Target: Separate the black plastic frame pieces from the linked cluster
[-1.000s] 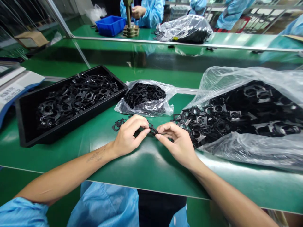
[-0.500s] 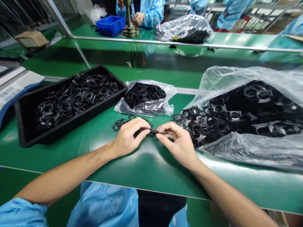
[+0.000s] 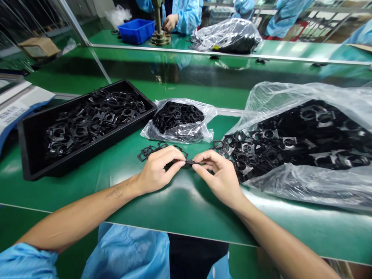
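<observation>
Your left hand (image 3: pixel 155 170) and right hand (image 3: pixel 219 174) pinch one small black part (image 3: pixel 188 162) between them, each grip clamped on it, just above the green worktop (image 3: pixel 180 201). A black tray (image 3: pixel 31 135) of parts sits left, a big bag (image 3: pixel 305 135) right.

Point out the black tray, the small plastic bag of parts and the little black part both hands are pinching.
black tray (image 3: pixel 29 170): head view, on its near rim.
small plastic bag (image 3: pixel 186 133): head view, on its clear front fold.
little black part (image 3: pixel 189 162): head view, on the bit showing between the fingertips.
</observation>
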Demonstrator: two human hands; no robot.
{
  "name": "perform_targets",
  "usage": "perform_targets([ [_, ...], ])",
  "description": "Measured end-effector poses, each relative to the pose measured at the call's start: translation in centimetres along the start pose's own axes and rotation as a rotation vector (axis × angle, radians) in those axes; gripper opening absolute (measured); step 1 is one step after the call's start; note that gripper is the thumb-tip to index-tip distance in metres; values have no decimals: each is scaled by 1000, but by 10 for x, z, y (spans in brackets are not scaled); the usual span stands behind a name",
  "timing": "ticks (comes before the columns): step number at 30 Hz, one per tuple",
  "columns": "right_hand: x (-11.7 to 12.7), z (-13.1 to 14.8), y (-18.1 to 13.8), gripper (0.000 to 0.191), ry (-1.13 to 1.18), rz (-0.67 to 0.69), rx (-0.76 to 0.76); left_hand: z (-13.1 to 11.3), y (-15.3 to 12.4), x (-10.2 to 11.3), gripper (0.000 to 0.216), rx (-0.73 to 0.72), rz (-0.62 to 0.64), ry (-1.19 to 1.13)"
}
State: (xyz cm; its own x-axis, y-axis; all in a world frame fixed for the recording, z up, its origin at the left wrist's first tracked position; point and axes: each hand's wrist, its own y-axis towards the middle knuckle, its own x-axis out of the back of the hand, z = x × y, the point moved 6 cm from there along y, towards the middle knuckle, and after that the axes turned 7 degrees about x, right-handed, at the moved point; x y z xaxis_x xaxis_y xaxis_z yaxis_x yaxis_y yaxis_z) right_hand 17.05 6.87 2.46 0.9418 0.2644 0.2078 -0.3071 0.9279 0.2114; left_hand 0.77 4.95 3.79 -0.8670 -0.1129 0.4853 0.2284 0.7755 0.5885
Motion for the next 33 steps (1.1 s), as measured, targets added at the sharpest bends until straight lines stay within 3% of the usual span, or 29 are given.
perform_targets([
  [33,-5,1,-2,10,20,49,42,3,-2,-6,13,28,52,-18],
])
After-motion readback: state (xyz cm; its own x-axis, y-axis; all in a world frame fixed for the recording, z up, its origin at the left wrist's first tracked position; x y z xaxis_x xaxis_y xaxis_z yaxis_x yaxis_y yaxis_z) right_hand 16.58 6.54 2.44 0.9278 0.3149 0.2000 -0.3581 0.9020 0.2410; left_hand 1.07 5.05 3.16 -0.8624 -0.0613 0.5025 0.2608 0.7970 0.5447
